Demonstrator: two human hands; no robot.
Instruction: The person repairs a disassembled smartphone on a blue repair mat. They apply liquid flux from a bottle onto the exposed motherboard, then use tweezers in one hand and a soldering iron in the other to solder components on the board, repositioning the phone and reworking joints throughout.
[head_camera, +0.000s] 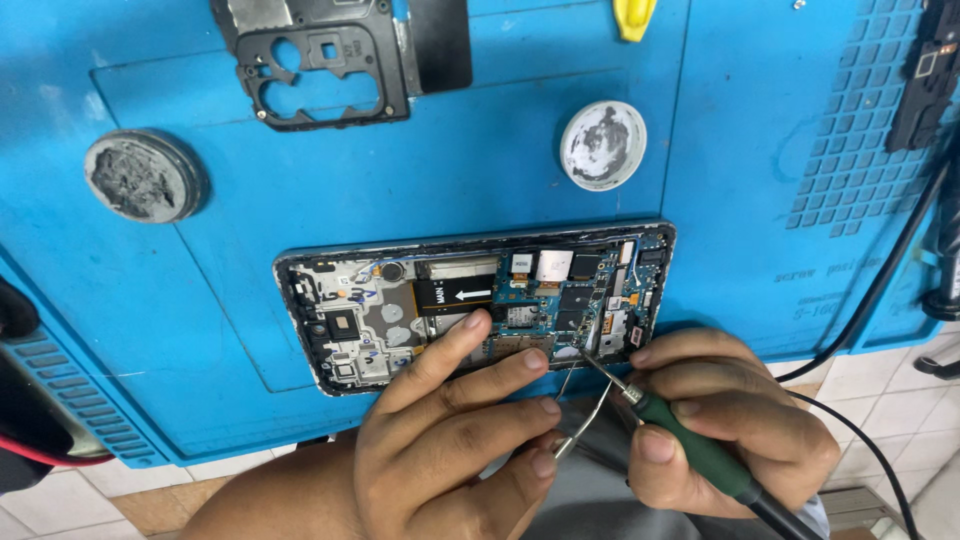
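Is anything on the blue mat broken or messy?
Yes. The phone lies opened, its back off and circuit boards bare, and the rim looks chipped at its left end. A black frame piece lies apart near the top. Two round tins look smeared and caked with grey paste. Nothing seems spilled on the blue mat.

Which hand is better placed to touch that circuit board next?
The right hand, probably: its green-handled soldering iron tip already sits at the opened phone board, while the left hand only steadies it.
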